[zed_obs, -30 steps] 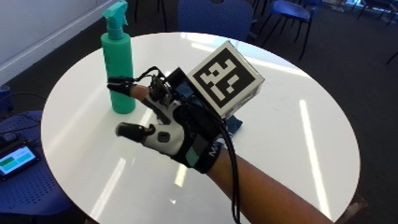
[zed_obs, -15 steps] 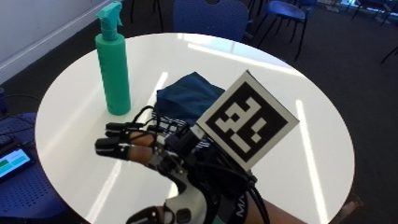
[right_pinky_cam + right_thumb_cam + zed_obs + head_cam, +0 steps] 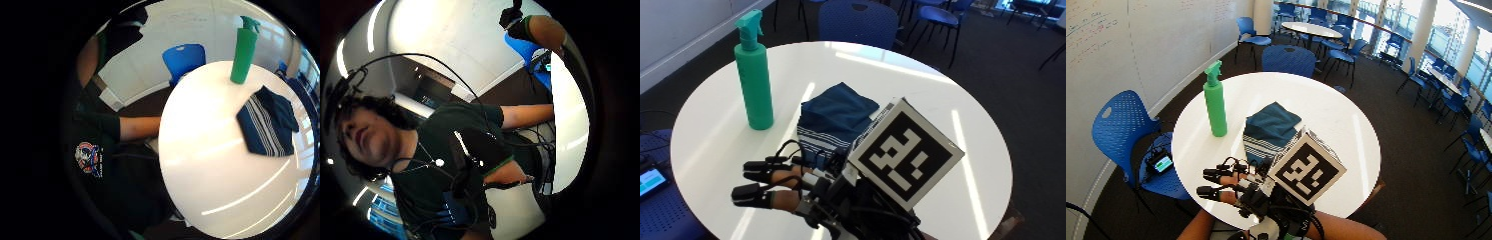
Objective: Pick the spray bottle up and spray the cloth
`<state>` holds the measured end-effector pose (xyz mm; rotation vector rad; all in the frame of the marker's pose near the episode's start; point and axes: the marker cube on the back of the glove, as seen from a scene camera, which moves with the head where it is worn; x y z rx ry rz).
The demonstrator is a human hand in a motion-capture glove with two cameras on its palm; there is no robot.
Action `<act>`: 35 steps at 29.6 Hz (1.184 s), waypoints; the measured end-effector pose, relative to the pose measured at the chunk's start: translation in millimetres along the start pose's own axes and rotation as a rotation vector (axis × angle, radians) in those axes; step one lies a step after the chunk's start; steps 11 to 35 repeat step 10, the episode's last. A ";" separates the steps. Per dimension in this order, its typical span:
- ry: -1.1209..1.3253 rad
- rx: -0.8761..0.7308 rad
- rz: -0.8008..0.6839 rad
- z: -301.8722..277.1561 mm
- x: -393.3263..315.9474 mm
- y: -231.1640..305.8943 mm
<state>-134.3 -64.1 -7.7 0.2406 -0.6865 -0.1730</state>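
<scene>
A tall green spray bottle stands upright on the left part of the round white table. A folded dark blue cloth with a striped edge lies in the middle, to the right of the bottle. My gloved right hand hovers over the table's near edge with its fingers stretched out and holding nothing. It is well short of the bottle and just in front of the cloth. The little finger side palm view shows the bottle and the cloth side by side on the table.
Blue chairs stand around the table; one to the left has a small device with a lit screen on its seat. The person's bare left forearm is at the table's edge. More tables and chairs fill the room behind.
My hand has drawn back from beside the bottle toward the near edge of the table. The cloth, hidden before, now shows. Bottle and cloth have stayed in place.
</scene>
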 end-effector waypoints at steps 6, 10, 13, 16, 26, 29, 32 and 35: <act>0.000 0.022 -0.013 -1.0 -1.9 0.2; 0.000 0.046 -0.041 1.6 -6.7 -1.1; 0.000 0.046 -0.041 1.6 -6.7 -1.1; 0.000 0.046 -0.041 1.6 -6.7 -1.1; 0.000 0.046 -0.041 1.6 -6.7 -1.1; 0.000 0.046 -0.041 1.6 -6.7 -1.1; 0.000 0.046 -0.041 1.6 -6.7 -1.1; 0.000 0.046 -0.041 1.6 -6.7 -1.1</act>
